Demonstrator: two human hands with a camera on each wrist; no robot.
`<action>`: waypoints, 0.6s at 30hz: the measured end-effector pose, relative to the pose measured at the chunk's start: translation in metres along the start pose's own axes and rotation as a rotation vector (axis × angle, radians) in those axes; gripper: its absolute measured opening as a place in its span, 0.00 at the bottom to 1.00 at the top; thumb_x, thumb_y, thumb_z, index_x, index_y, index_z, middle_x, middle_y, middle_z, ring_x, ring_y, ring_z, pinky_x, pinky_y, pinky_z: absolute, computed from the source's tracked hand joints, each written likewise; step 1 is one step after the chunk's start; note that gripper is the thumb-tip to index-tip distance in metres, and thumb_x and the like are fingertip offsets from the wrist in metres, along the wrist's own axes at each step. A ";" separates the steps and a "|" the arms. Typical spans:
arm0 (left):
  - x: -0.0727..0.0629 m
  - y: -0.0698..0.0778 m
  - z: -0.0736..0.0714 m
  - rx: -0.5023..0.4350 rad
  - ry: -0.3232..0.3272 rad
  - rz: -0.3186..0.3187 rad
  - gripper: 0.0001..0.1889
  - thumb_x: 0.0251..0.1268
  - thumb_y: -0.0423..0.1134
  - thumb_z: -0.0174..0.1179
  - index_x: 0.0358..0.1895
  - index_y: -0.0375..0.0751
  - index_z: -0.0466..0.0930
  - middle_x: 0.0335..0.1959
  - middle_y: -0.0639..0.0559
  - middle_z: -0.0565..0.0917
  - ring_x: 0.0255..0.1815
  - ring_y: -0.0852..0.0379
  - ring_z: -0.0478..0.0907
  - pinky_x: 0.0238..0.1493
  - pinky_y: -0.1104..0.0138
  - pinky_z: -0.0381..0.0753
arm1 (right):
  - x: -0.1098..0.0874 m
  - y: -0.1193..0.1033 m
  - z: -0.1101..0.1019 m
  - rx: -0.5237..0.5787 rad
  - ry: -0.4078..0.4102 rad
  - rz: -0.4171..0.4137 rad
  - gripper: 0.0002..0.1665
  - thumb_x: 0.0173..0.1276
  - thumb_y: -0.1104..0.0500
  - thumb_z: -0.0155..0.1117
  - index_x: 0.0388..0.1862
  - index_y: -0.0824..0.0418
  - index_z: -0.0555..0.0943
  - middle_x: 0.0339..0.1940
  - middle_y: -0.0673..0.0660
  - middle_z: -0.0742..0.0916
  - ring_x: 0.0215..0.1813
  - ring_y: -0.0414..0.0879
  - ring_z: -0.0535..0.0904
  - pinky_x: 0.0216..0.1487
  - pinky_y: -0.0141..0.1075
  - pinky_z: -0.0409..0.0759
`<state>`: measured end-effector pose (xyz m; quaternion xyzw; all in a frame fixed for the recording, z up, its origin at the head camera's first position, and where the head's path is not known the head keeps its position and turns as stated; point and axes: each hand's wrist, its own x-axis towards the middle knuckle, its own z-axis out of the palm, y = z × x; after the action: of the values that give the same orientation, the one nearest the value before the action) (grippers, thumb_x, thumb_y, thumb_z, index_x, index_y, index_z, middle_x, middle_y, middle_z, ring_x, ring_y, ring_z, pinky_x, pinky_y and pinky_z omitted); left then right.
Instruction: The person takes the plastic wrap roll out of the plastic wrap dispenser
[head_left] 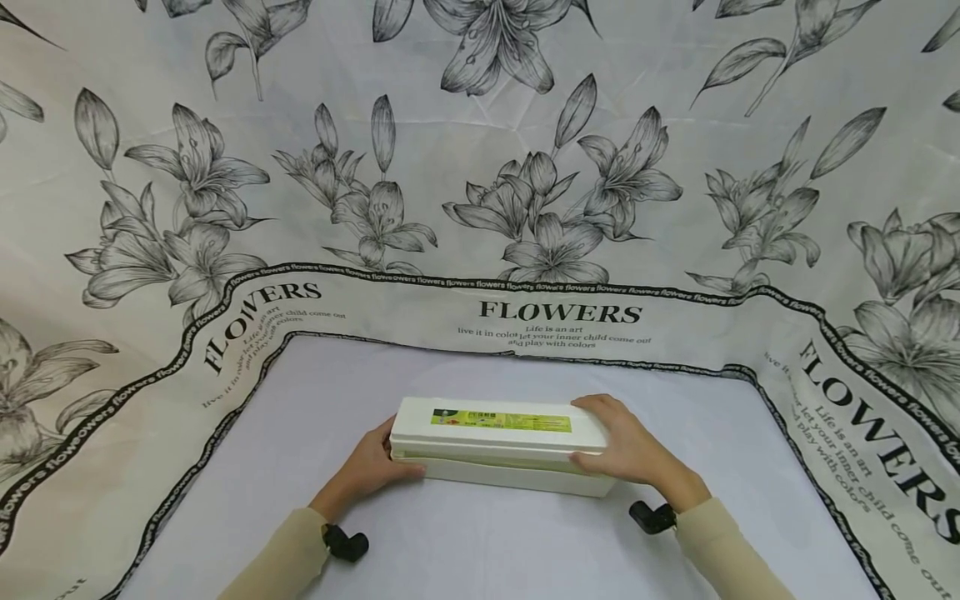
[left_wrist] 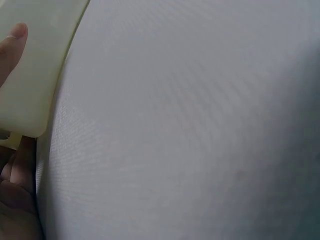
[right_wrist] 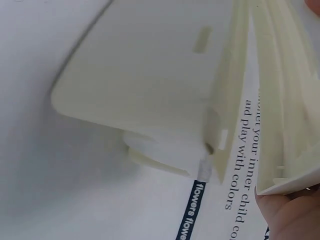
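A long white plastic box (head_left: 502,479), shaped like a cling film dispenser, sits on the white tabletop in the head view. Its lid (head_left: 420,429) carries a yellow-green label (head_left: 501,420). My left hand (head_left: 369,462) grips the box's left end, thumb on the front; in the left wrist view the thumb (left_wrist: 12,47) lies against the pale wall. At the other end, my right hand (head_left: 633,442) holds the lid between thumb and fingers. The right wrist view shows a gap between the raised lid (right_wrist: 287,100) and the box body (right_wrist: 145,75). What lies inside is hidden.
A white cloth (head_left: 480,550) covers the table. Its printed border (head_left: 558,325) reads FLOWERS, and flower-patterned fabric (head_left: 525,192) rises behind. Each wrist wears a small black camera, the left one (head_left: 345,543) and the right one (head_left: 652,517), below the box.
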<state>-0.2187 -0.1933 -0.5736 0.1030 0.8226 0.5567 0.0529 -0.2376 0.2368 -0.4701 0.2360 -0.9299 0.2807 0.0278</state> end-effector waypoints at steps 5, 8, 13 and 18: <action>0.000 0.001 -0.001 0.005 -0.008 0.003 0.56 0.47 0.48 0.84 0.80 0.44 0.61 0.70 0.49 0.78 0.69 0.51 0.76 0.65 0.66 0.76 | 0.002 0.001 -0.003 -0.014 0.009 0.007 0.45 0.49 0.46 0.81 0.67 0.57 0.77 0.63 0.59 0.81 0.57 0.53 0.77 0.55 0.55 0.78; 0.001 0.001 0.000 -0.015 -0.014 0.000 0.56 0.47 0.46 0.84 0.80 0.42 0.60 0.71 0.47 0.77 0.70 0.49 0.76 0.66 0.64 0.76 | 0.000 0.004 -0.004 -0.022 0.018 0.026 0.46 0.50 0.45 0.81 0.68 0.58 0.76 0.64 0.60 0.81 0.60 0.55 0.77 0.58 0.58 0.77; 0.002 0.001 -0.001 -0.045 -0.008 -0.028 0.60 0.45 0.44 0.85 0.82 0.43 0.55 0.76 0.46 0.72 0.73 0.48 0.73 0.66 0.64 0.76 | -0.006 0.007 -0.012 -0.028 0.053 0.043 0.47 0.51 0.44 0.81 0.68 0.59 0.76 0.65 0.61 0.80 0.62 0.58 0.77 0.59 0.61 0.76; 0.002 0.000 -0.001 -0.057 -0.012 -0.021 0.60 0.46 0.43 0.84 0.82 0.42 0.56 0.75 0.43 0.72 0.71 0.46 0.75 0.63 0.65 0.79 | -0.015 0.012 -0.020 -0.032 0.091 0.067 0.46 0.52 0.46 0.81 0.68 0.61 0.75 0.64 0.63 0.80 0.61 0.58 0.77 0.56 0.58 0.76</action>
<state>-0.2212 -0.1932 -0.5732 0.0961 0.8070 0.5789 0.0669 -0.2315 0.2630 -0.4620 0.1913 -0.9395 0.2769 0.0644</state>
